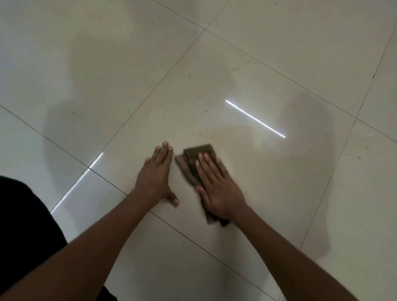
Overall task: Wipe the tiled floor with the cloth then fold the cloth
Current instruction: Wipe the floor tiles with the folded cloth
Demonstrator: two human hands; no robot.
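Pressing flat on a brown cloth (pixel 193 160), the right hand (pixel 216 189) lies palm down with its fingers straight and close together, the fingertips reaching toward the cloth's far edge and the thumb spread out along its left side; nothing is curled or pinched, the hand simply bears down on the fabric. One cloth is in view, folded into several layers whose edges show stepped beside the fingers, and a darker bit of it pokes out under the wrist at the near end; its outline is blurred. It sits on the tiled floor (pixel 287 63), on a large cream tile near the middle of the view, just to the right of the left hand (pixel 155 175) and not touching it. Two hands are visible in all. The left one rests open on the bare tile, fingers extended together and pointing away, thumb splayed toward the cloth; it holds nothing. Dark grout lines cross the glossy floor, and two bright streaks of reflected light show on it, one beyond the cloth and one at the left. A dark garment (pixel 12 222) fills the lower left corner. No writing or label can be read anywhere.
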